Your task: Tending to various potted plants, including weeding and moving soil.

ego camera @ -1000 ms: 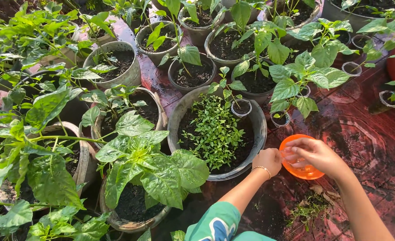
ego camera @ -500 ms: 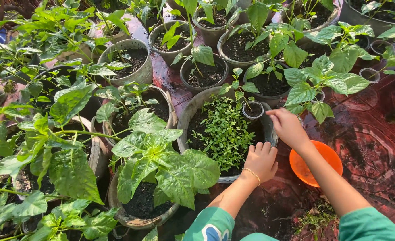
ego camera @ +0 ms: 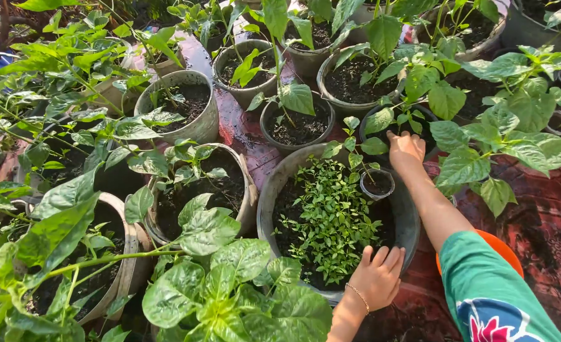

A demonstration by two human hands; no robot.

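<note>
A large grey pot of dense seedlings [ego camera: 331, 215] is seen at centre, ringed by smaller soil-filled pots with broad-leaved pepper-like plants, all on a wet reddish tiled floor [ego camera: 547, 221]. The left hand [ego camera: 377, 277] is rested on the near rim of that pot, fingers [ego camera: 391, 258] loosely spread, nothing held; the right hand [ego camera: 406, 151] is stretched over the dark pot [ego camera: 382, 123] just behind, palm down, fingers hidden among leaves, so their grip cannot be told. A small clear cup with a seedling [ego camera: 377, 183] is stood inside the large pot's far edge, and an orange bowl [ego camera: 505, 250] is mostly hidden under the right sleeve.
</note>
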